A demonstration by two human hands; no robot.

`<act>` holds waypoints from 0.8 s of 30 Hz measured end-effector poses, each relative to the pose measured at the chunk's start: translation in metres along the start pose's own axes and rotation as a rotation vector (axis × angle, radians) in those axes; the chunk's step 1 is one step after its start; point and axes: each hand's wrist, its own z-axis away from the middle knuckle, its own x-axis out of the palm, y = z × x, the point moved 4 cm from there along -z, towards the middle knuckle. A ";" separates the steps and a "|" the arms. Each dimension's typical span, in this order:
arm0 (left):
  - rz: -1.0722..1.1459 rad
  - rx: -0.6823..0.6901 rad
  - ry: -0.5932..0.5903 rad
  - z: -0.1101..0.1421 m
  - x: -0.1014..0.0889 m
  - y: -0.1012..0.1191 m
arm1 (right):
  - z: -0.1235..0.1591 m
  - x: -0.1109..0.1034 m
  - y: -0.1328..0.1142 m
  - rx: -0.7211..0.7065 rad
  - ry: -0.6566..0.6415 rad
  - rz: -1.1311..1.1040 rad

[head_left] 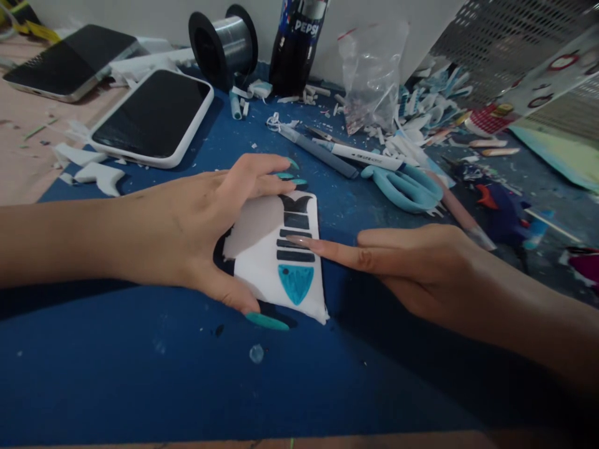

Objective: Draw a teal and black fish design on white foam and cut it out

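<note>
A small white puffy piece (258,272) lies on a blue mat. It is painted with a fish skeleton: a turquoise head, dark bars and a black tail. My left hand (201,215) spans the piece, thumb along its near edge and fingers at its far edge, holding it in place. Part of the piece is hidden under that palm. From the right, my right hand (407,262) stretches its index finger over the dark bars, the nail appearing to touch them. The other fingers are folded back, and I see nothing held in that hand.
Beyond the hands lie a white-cased phone (152,118), another phone (72,59), a wire spool (229,43), a Pepsi bottle (294,53) and a plastic bag (374,75). Light-blue scissors (407,190), a pen-like tool (318,149) and foam scraps (100,176) surround the work.
</note>
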 end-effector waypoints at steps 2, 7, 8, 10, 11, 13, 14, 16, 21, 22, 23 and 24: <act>0.017 0.014 0.008 0.000 0.000 -0.001 | 0.000 0.000 0.001 0.006 -0.003 -0.009; 0.031 -0.035 -0.003 0.001 0.001 -0.003 | 0.002 0.001 0.001 0.007 0.000 -0.037; 0.039 -0.048 -0.001 0.001 0.001 -0.004 | 0.002 0.001 0.001 0.008 0.002 -0.038; 0.061 -0.047 0.017 0.001 0.002 -0.005 | 0.003 0.002 0.001 0.006 0.012 -0.038; 0.069 -0.046 0.029 0.001 0.002 -0.005 | 0.003 0.002 0.001 0.001 0.015 -0.039; 0.057 -0.066 0.039 0.001 0.004 -0.006 | 0.002 0.002 0.001 -0.006 0.021 -0.042; 0.038 -0.068 0.034 0.001 0.005 -0.006 | 0.002 0.002 0.001 -0.002 0.018 -0.039; -0.011 -0.065 0.027 0.001 0.006 -0.005 | 0.001 0.002 0.001 0.000 0.017 -0.032; -0.060 -0.031 0.023 0.002 0.009 -0.009 | 0.002 0.002 0.004 -0.009 0.028 -0.024; -0.048 -0.023 0.021 0.002 0.010 -0.010 | 0.002 0.002 0.005 -0.010 0.031 -0.024; -0.035 -0.017 0.023 0.002 0.010 -0.010 | 0.003 0.002 0.005 -0.015 0.038 -0.026; -0.025 -0.015 0.030 0.002 0.010 -0.011 | 0.003 0.002 0.005 -0.018 0.043 -0.025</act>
